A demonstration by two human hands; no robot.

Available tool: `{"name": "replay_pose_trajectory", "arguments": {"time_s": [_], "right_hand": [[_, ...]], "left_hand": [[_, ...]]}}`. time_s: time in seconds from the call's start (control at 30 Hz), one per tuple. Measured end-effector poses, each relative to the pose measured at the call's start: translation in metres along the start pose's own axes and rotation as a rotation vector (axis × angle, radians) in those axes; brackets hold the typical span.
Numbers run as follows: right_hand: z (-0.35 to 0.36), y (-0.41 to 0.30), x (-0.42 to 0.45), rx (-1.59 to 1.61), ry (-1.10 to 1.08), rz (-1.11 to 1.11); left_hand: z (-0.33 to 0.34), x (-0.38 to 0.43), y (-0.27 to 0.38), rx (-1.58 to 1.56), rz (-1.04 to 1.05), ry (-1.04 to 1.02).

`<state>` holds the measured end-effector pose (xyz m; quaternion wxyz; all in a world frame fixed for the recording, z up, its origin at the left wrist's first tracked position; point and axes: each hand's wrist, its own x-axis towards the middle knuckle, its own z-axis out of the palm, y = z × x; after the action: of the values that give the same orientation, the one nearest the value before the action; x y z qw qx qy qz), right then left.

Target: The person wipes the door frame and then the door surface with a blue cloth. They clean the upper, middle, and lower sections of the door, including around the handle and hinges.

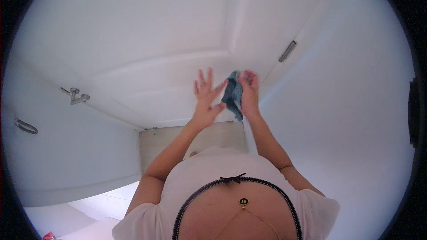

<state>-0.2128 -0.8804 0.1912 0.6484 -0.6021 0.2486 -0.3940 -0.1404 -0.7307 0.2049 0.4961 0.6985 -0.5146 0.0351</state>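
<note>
My right hand [249,93] is closed around one side of a crumpled blue-green cloth [233,95], which hangs in loose folds toward my left. My left hand [206,101] is raised beside it with the fingers spread wide. Its thumb and index fingertip reach the cloth's near edge; whether they touch it cannot be made out. Both hands and the cloth are slightly blurred. Behind them stands a white panelled door [160,83], close in front of me.
The door has a metal lever handle [79,97] on the left and a hinge [287,51] on the right. A white wall [333,116] rises at my right. Another pale panel with a metal handle [26,126] is at far left. A small doorstop [155,131] stands by the beige floor [160,143].
</note>
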Motion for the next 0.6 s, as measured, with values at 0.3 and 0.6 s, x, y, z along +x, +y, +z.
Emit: {"name": "replay_pose_trajectory", "arguments": {"time_s": [0.3, 0.6], "right_hand": [[0.033, 0.006, 0.078, -1.105, 0.034, -1.033], [0.11, 0.051, 0.067, -0.853, -0.232, -1.111]], "left_hand": [[-0.037, -0.019, -0.042, -0.018, -0.259, 0.223], [-0.078, -0.058, -0.089, 0.147, -0.405, 0.329]]}}
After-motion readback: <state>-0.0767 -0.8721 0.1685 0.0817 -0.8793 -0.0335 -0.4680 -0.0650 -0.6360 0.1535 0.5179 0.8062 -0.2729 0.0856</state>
